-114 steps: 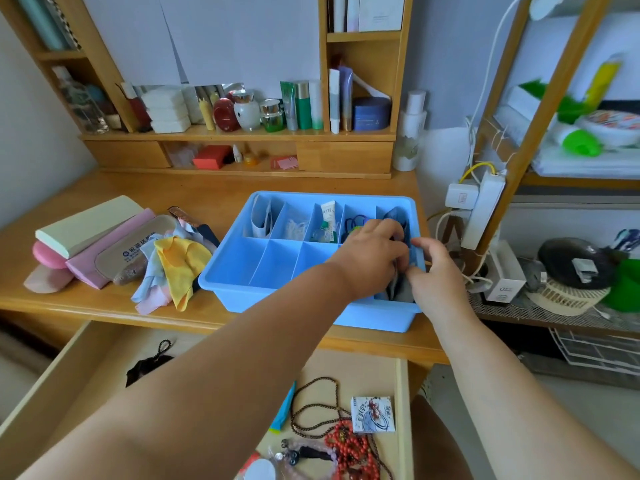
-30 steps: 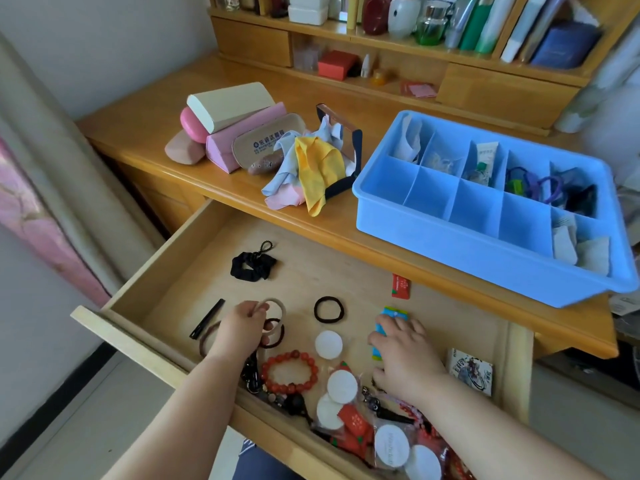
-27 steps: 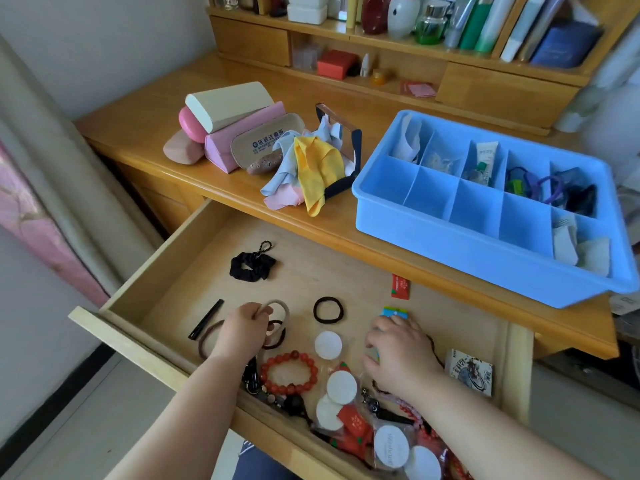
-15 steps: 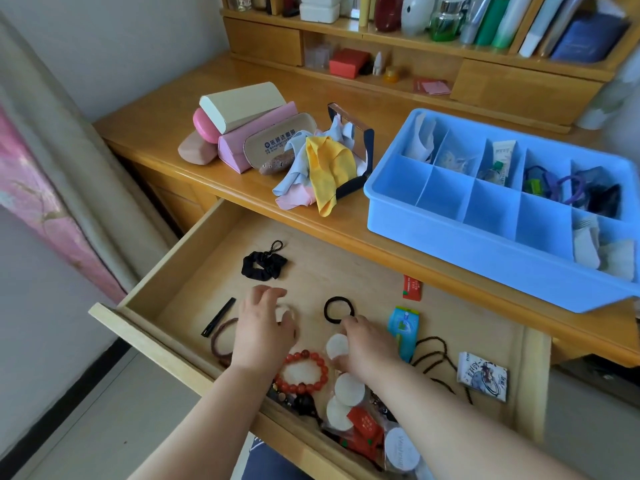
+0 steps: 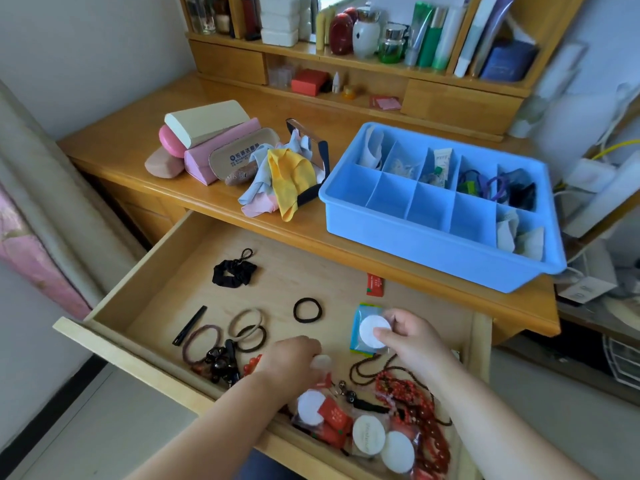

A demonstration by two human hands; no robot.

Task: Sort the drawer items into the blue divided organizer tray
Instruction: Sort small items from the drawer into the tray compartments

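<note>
The blue divided organizer tray (image 5: 408, 237) stands on the desk at the right, some compartments holding hair ties, a tube and folded cloths. Below it the wooden drawer (image 5: 145, 282) is pulled out. My right hand (image 5: 412, 337) pinches a white round pad in a clear packet (image 5: 370, 330) above a blue packet. My left hand (image 5: 294, 358) reaches down onto another white round pad (image 5: 322, 362), fingers curled around it. More round pads (image 5: 369, 434), red beads (image 5: 408, 393), hair ties (image 5: 307, 310) and a black scrunchie (image 5: 233, 271) lie in the drawer.
On the desk left of the tray lie glasses cases (image 5: 207, 140) and a heap of cleaning cloths (image 5: 284, 178). The shelf behind carries bottles and jars (image 5: 367, 32). A black hair clip (image 5: 189, 325) and a red sachet (image 5: 375, 285) rest in the drawer.
My right hand has lifted a white round pad packet and moved right over the blue packet. My left hand has shifted right from the hair ties to another white pad.
</note>
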